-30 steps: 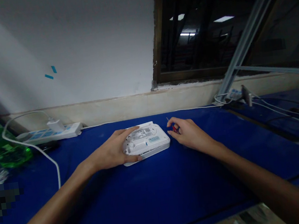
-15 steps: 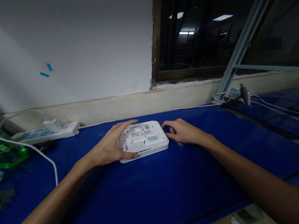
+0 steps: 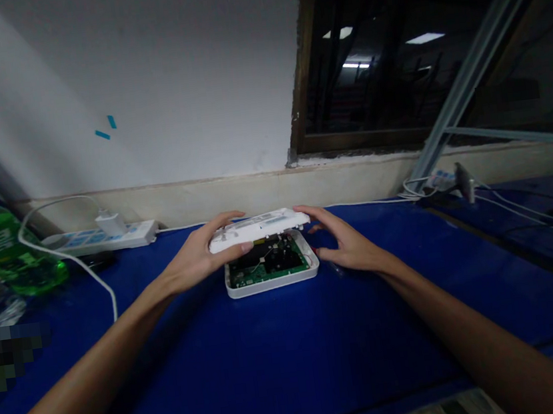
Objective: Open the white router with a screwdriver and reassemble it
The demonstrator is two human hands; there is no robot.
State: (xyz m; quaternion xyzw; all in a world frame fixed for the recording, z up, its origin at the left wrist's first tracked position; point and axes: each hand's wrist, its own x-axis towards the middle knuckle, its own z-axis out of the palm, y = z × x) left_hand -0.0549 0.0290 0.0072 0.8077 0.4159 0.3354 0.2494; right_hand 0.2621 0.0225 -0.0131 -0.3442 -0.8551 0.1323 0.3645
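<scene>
My left hand [image 3: 202,252] grips a white plastic cover [image 3: 259,228], thumb along its near edge and fingers behind. The cover is raised and tilted over a shallow white casing [image 3: 276,282] on the blue tabletop. Inside the casing lies a green circuit board [image 3: 249,276] with black parts; the cover hides its far portion. My right hand [image 3: 341,239] is at the right end, fingers apart. Its forefinger reaches the cover's far right corner and its thumb is beside the casing's wall. A small clear object [image 3: 335,269] lies by this hand, too blurred to name.
On the left stand a green bottle [image 3: 6,247] and a white power strip [image 3: 143,233] with a plugged-in charger [image 3: 110,222]. A white cable [image 3: 80,271] hangs across the table. A phone-like object [image 3: 465,182], cables and a metal frame [image 3: 470,62] are at the right.
The cover has come up off the casing and tilted, baring the circuit board. My right hand has opened wider and its forefinger has moved up to the cover's corner. The view has shifted slightly.
</scene>
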